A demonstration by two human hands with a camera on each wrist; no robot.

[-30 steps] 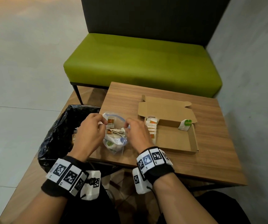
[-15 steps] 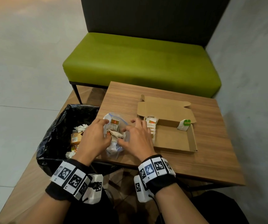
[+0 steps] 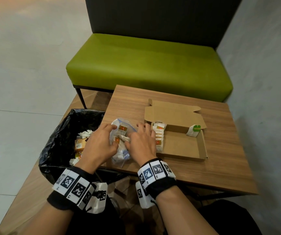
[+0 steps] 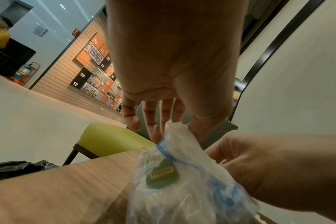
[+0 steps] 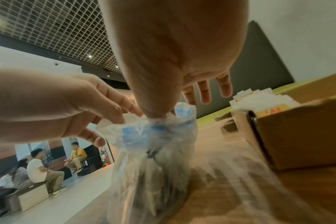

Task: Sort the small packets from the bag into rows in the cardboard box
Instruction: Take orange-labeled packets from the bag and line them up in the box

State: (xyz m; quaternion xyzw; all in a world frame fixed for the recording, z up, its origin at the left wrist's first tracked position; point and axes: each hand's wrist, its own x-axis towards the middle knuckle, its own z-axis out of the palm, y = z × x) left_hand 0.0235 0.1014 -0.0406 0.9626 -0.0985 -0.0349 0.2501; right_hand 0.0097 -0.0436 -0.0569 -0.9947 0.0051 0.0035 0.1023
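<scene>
A clear zip bag (image 3: 122,152) with a blue seal stands on the wooden table (image 3: 221,158), holding small packets (image 3: 123,128). A green packet (image 4: 162,174) shows through the plastic. My left hand (image 3: 114,135) pinches the bag's left rim (image 5: 105,125). My right hand (image 3: 133,135) pinches the right rim between thumb (image 5: 155,112) and forefinger, with the other fingers straight. The open cardboard box (image 3: 183,146) lies just to the right. A row of orange-marked packets (image 3: 159,134) lines its left wall, and one green-tagged packet (image 3: 194,130) leans in its far right corner.
A bin with a black liner (image 3: 63,138), holding wrappers and tissue, stands against the table's left edge. A green bench (image 3: 144,68) runs behind the table. A grey wall (image 3: 263,82) is on the right. In the right wrist view, people sit in the distance (image 5: 38,166).
Both hands have come closer together on the bag's mouth and stretched their fingers forward. The bag has sunk lower onto the table. The box and its packets have not moved.
</scene>
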